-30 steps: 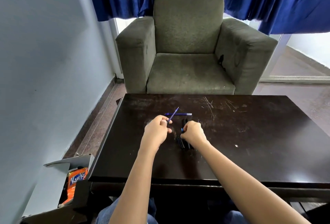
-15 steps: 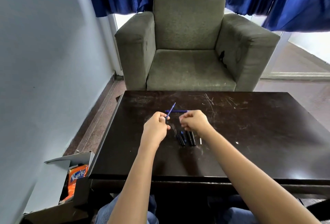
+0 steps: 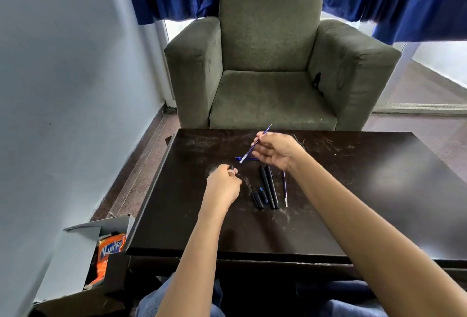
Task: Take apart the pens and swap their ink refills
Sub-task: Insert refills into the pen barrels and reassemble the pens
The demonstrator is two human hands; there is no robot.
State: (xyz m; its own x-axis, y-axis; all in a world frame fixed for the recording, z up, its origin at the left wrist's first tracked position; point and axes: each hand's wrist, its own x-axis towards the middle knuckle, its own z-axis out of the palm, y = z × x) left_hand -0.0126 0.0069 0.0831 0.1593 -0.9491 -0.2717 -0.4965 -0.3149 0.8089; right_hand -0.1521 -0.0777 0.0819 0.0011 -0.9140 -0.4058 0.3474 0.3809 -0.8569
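In the right hand (image 3: 275,150), pinched at fingertips and raised off the desk (image 3: 353,190): thin blue refill (image 3: 254,146), slanting, pale end down. Left hand (image 3: 222,186), just below it, pinches a small dark pen part (image 3: 231,167), mostly hidden. Likely step: feeding refill into a swapped part; needs fine end alignment. Slim smooth black barrels (image 3: 269,187) lie under right wrist, second refill (image 3: 285,187) beside them.

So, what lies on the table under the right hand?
One blue refill lies flat on the table; only its left part shows, the rest is covered by the right hand. What else lies beneath cannot be seen.
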